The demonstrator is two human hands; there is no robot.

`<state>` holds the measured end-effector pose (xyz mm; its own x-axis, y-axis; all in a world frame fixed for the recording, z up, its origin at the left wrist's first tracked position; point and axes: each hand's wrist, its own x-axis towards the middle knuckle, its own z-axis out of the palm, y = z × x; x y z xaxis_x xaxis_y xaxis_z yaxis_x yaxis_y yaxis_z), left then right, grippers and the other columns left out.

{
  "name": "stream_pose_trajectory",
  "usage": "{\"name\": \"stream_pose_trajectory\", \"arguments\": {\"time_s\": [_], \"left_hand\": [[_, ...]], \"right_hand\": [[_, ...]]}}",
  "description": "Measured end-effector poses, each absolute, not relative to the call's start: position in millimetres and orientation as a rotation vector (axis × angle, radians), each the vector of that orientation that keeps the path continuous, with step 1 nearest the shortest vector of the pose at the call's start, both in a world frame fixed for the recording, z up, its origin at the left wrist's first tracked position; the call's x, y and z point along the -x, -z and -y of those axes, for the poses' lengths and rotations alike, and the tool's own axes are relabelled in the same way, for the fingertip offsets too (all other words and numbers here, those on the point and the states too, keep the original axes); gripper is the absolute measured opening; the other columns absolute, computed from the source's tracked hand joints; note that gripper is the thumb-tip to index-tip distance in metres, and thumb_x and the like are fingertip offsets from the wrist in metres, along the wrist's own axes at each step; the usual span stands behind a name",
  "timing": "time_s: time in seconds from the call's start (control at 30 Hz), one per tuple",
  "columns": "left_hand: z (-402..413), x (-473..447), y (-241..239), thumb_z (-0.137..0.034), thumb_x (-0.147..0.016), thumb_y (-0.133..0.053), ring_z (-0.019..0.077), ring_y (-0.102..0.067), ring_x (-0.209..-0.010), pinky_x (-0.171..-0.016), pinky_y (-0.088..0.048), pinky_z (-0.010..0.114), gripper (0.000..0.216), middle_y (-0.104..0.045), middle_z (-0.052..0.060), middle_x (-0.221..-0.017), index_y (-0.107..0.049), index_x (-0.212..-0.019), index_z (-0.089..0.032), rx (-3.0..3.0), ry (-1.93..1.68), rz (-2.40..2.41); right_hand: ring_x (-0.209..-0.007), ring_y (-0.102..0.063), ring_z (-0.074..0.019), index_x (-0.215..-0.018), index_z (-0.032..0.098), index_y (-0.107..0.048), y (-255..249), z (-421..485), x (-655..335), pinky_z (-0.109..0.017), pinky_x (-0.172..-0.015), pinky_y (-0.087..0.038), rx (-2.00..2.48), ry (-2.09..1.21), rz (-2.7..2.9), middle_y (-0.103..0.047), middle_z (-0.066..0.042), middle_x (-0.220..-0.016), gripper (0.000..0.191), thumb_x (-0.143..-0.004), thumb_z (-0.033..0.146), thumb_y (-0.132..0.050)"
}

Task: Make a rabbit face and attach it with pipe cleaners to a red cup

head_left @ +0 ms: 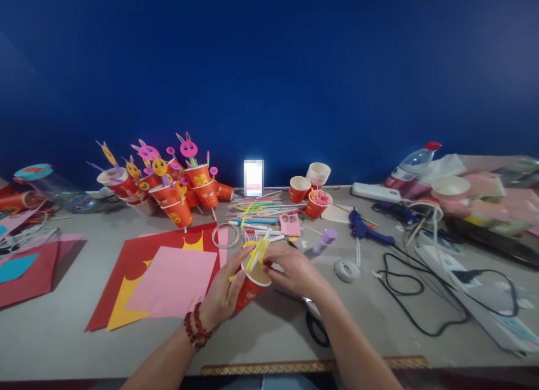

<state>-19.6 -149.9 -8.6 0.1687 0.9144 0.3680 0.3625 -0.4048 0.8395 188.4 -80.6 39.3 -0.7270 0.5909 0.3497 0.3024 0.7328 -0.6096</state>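
Observation:
My left hand (221,292), a beaded bracelet at its wrist, is wrapped round a red paper cup (248,294) that tilts slightly. Yellow and whitish strips (257,253) stick up from the cup's mouth. At the rim, my right hand (295,268) pinches a yellow strip; its fingertips are partly hidden. Just behind the cup, a small yellow face cutout with ears (250,238) shows in part. Scissors with black handles (316,327) lie under and beside my right forearm.
Decorated cups (177,212) with animal-face sticks stand back left. Pink paper (172,280) lies over yellow and red sheets. Behind are loose sticks (256,209) and more cups (300,189). To the right are a glue stick (323,242), tape roll (347,270), blue glue gun (370,231) and cables (415,292).

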Motion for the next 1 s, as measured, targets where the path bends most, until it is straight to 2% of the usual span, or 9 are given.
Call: {"name": "stream_pose_trajectory", "arguments": {"time_s": [0.13,0.3,0.5,0.67,0.8,1.0], "left_hand": [[149.6,19.0,8.4,-0.037,-0.103,-0.034,0.0279,-0.048,-0.135,-0.114,-0.039,0.051,0.044,-0.052,0.008,-0.146,-0.045,-0.145,-0.027,-1.796,-1.255,-1.215],[150.9,18.4,9.2,-0.034,-0.102,-0.037,0.0285,-0.046,-0.136,-0.115,-0.036,0.051,0.043,-0.054,0.005,-0.145,-0.046,-0.144,-0.029,-1.793,-1.253,-1.197],[150.2,19.6,11.1,-0.034,-0.102,-0.037,0.0294,-0.048,-0.135,-0.114,-0.039,0.052,0.043,-0.052,0.005,-0.146,-0.046,-0.144,-0.03,-1.786,-1.274,-1.211],[150.6,20.8,13.6,-0.031,-0.102,-0.037,0.0282,-0.047,-0.136,-0.114,-0.038,0.05,0.043,-0.053,0.005,-0.146,-0.044,-0.145,-0.03,-1.837,-1.245,-1.216],[150.6,21.3,13.8,-0.035,-0.102,-0.036,0.0287,-0.047,-0.135,-0.114,-0.039,0.051,0.044,-0.052,0.007,-0.146,-0.044,-0.145,-0.028,-1.824,-1.252,-1.202],[151.5,23.0,15.3,-0.034,-0.102,-0.037,0.0277,-0.047,-0.135,-0.114,-0.038,0.051,0.042,-0.053,0.008,-0.145,-0.046,-0.143,-0.026,-1.808,-1.259,-1.218]], "right_hand": [[-0.106,-0.06,-0.0247,-0.089,0.02,-0.062,-39.4,81.1,-187.7,-0.036,-0.093,-0.045,0.652,-0.698,2.373,-0.069,-0.008,-0.103,0.012,-0.087,0.009,-0.056],[-0.091,-0.061,-0.0219,-0.085,0.02,-0.06,-39.7,81.3,-183.8,-0.031,-0.08,-0.049,0.78,-0.713,2.379,-0.065,-0.006,-0.092,0.012,-0.089,0.01,-0.054],[-0.095,-0.061,-0.0221,-0.089,0.019,-0.061,-39.2,81.3,-182.9,-0.032,-0.084,-0.049,0.743,-0.723,2.391,-0.066,-0.007,-0.096,0.009,-0.092,0.014,-0.054],[-0.089,-0.062,-0.0196,-0.084,0.018,-0.063,-40.6,80.2,-186.5,-0.028,-0.08,-0.049,0.795,-0.837,2.379,-0.065,-0.005,-0.092,0.01,-0.087,0.009,-0.059],[-0.087,-0.062,-0.0181,-0.086,0.018,-0.065,-43.3,78.9,-189.6,-0.026,-0.077,-0.049,0.766,-0.94,2.346,-0.066,-0.005,-0.093,0.009,-0.092,0.017,-0.058],[-0.087,-0.062,-0.0191,-0.085,0.017,-0.064,-43.9,77.4,-187.4,-0.027,-0.079,-0.046,0.739,-0.903,2.44,-0.067,-0.005,-0.091,0.014,-0.095,0.021,-0.056]]}}
